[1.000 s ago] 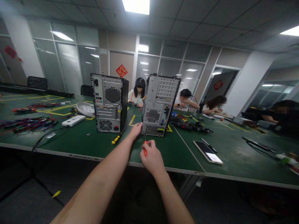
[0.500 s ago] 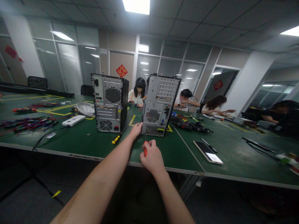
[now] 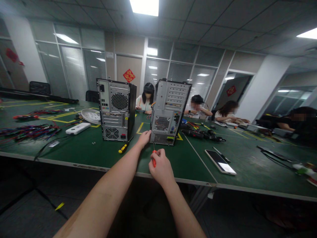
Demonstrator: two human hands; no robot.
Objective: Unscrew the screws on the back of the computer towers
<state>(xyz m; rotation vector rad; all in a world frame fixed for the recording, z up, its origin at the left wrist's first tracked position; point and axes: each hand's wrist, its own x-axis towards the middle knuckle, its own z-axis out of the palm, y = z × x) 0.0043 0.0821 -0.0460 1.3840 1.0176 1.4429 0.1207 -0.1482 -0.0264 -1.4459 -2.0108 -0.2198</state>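
Two computer cases stand upright on the green table, rear panels facing me. My right hand [image 3: 160,164] is closed around the red handle of a screwdriver [image 3: 154,160]. Its thin shaft points up to the bottom left corner of the right computer case [image 3: 165,114]; whether the tip sits in a screw is too small to tell. My left hand [image 3: 144,138] grips the lower left edge of that same case, its fingertips partly hidden along the side. Between my left forearm and the left computer case [image 3: 115,114] lies a yellow-and-black screwdriver [image 3: 123,147].
Left of the cases are a white power bank-like block [image 3: 78,128], a round white plastic part [image 3: 90,115] and bundled cables [image 3: 27,133]. A phone [image 3: 220,162] lies on the right beside a pen-like tool [image 3: 221,154]. Black cables [image 3: 208,135] sit behind. Several people work across the table.
My right hand has turned very slightly on the screwdriver handle. My left hand and both cases stay in place. Across the table, a person on the right has moved their hands.
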